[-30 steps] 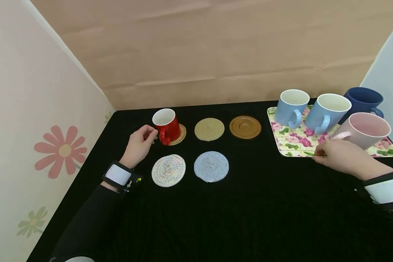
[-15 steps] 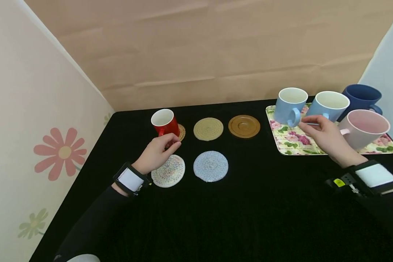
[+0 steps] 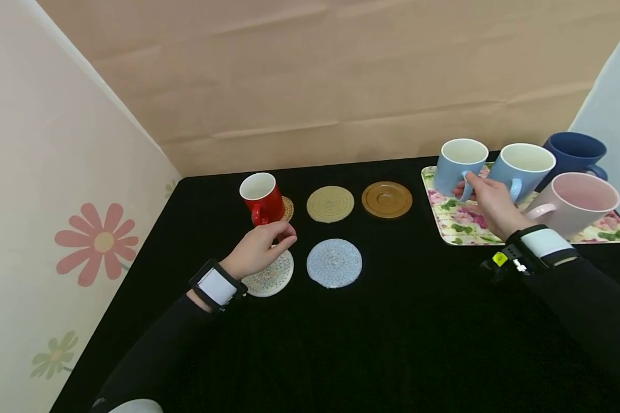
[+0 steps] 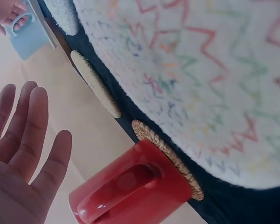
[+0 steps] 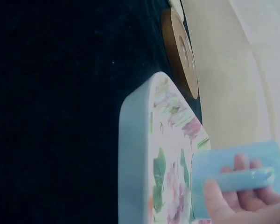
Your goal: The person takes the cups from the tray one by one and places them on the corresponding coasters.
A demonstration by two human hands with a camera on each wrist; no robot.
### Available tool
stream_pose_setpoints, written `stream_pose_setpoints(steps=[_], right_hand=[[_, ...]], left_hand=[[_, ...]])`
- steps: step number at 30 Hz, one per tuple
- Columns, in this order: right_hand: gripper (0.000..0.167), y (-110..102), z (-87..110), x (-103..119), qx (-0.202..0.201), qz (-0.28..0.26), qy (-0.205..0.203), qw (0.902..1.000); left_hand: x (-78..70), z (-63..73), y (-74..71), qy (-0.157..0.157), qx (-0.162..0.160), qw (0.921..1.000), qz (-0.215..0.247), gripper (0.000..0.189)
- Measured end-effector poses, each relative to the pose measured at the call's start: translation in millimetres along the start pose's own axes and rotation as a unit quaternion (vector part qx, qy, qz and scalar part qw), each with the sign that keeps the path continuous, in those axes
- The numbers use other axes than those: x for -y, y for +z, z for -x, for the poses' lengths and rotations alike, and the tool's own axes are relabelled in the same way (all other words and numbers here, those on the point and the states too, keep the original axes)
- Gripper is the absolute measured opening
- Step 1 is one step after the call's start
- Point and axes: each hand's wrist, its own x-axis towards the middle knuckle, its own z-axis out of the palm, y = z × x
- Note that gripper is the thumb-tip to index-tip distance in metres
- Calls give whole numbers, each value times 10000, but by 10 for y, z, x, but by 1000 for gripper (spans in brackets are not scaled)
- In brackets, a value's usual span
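In the head view my right hand [image 3: 493, 205] is at the handle of the left light blue mug [image 3: 448, 172], which stands upright on the floral tray [image 3: 452, 232]. The right wrist view shows the fingers curled behind that mug's handle [image 5: 247, 179] and the thumb in front. My left hand [image 3: 260, 248], empty and with relaxed fingers, hovers over the white coaster with coloured zigzag stitching [image 3: 271, 281], partly covering it. Just beyond that hand, a red mug [image 3: 270, 205] stands on a woven wicker coaster [image 3: 288, 210]; the left wrist view shows them too.
Also on the tray are a second light blue mug [image 3: 519, 166], a dark blue mug [image 3: 573, 155] and a pink mug [image 3: 573, 206], close together. A beige coaster [image 3: 330, 204], a brown wooden coaster [image 3: 387, 199] and a pale blue coaster [image 3: 334, 263] lie mid-table.
My right hand has moved left and away from beside the pink mug to the left light blue mug's handle, taking hold of it. My left hand has drawn back from the red mug, rightward.
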Motion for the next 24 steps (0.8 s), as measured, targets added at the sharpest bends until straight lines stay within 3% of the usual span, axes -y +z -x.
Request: stream_pose_setpoints(steps=[4, 8, 13, 18, 24], right_hand=[[34, -21, -30, -22, 384, -802, 191, 9959], [41, -23, -18, -39, 723, -1253, 461, 9884], [55, -27, -14, -69, 1241, -2018, 661, 9693], [58, -38, -35, -87, 1450, -2006, 572, 9672], [38, -50, -45, -82, 1206, -2284, 673, 9637]], left_hand=[[1, 11, 4, -105, 31, 9999, 18, 10], [-2, -2, 11, -132, 106, 9999, -15, 11], [-15, -98, 33, -122, 113, 9994, -314, 16], [-45, -379, 78, -426, 394, 9969, -534, 44], [-21, -897, 195, -1207, 784, 9871, -706, 81]])
